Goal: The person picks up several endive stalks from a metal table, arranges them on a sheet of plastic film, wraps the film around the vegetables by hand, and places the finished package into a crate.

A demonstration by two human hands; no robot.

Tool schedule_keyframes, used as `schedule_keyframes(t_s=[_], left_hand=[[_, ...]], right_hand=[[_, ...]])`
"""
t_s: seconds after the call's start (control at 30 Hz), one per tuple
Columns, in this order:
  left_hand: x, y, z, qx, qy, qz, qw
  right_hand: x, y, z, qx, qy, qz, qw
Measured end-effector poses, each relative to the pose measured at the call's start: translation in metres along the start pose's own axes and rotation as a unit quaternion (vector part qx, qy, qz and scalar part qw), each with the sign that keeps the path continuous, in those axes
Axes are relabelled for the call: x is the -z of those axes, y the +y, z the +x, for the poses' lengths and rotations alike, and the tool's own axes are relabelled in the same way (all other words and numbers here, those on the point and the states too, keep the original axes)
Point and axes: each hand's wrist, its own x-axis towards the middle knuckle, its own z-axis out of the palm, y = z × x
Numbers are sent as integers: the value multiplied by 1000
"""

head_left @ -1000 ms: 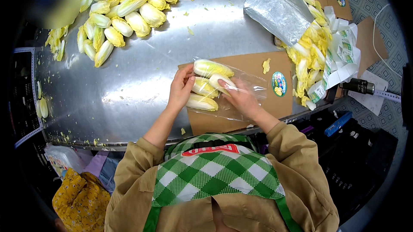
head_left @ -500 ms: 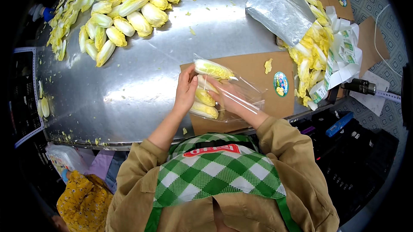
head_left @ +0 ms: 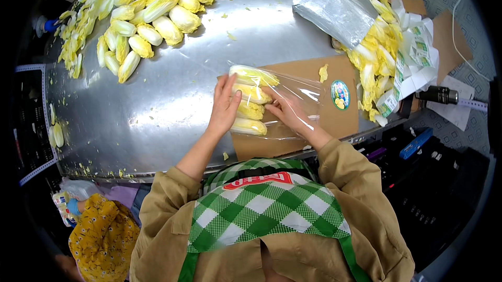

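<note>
A clear plastic bag [head_left: 293,86] lies on the cardboard sheet in front of me, with several small yellow-white cabbage heads [head_left: 248,125] side by side in it. My left hand [head_left: 225,103] rests flat against the bag's left end, at the base of the heads, fingers stretched and thumb apart. From the right, my right hand [head_left: 286,108] reaches in under the shiny film, apparently inside the bag. Its slightly bent fingers are apart and touch the leafy ends of the middle heads.
Beneath the bag, a cardboard sheet [head_left: 334,125] covers part of the metal table [head_left: 157,141]. A cabbage pile [head_left: 170,28] and loose leaves [head_left: 83,25] lie at the far left. At the right sit more leaves [head_left: 374,67], a silver sheet [head_left: 334,7] and a black cylinder [head_left: 439,94].
The heads now lie straighter and more evenly in a row. My right hand has drawn back a little, with its fingers more spread. My left hand stays at the bag's left end.
</note>
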Motion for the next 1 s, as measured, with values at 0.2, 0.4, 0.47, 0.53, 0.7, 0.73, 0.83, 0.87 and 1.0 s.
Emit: schedule_keyframes(t_s=[0.2,0.4,0.47,0.53,0.7,0.73,0.83,0.87,1.0], left_hand=[[-13,20,-29,-145,-67,245,956],[-15,4,-36,-208,-152,389,884],[-13,-1,-35,-226,-166,393,876],[-11,-3,-35,-250,-168,394,868],[-11,-1,-34,-270,-177,412,852],[-11,-2,-33,-285,-171,402,853],[-11,-7,-33,-315,-171,394,846],[-10,-9,-32,-320,-169,405,840],[-7,-15,-27,-322,-170,406,838]], right_hand=[[40,-7,-116,-74,-40,177,981],[50,-36,-223,-421,55,293,857],[21,-36,-224,-473,119,404,774],[-1,-30,-218,-481,112,523,694],[-31,-28,-213,-452,133,477,742],[-36,-29,-213,-461,140,460,746],[-52,-22,-209,-455,166,318,815],[-55,-15,-211,-438,171,234,851],[-51,20,-277,-475,267,-51,837]])
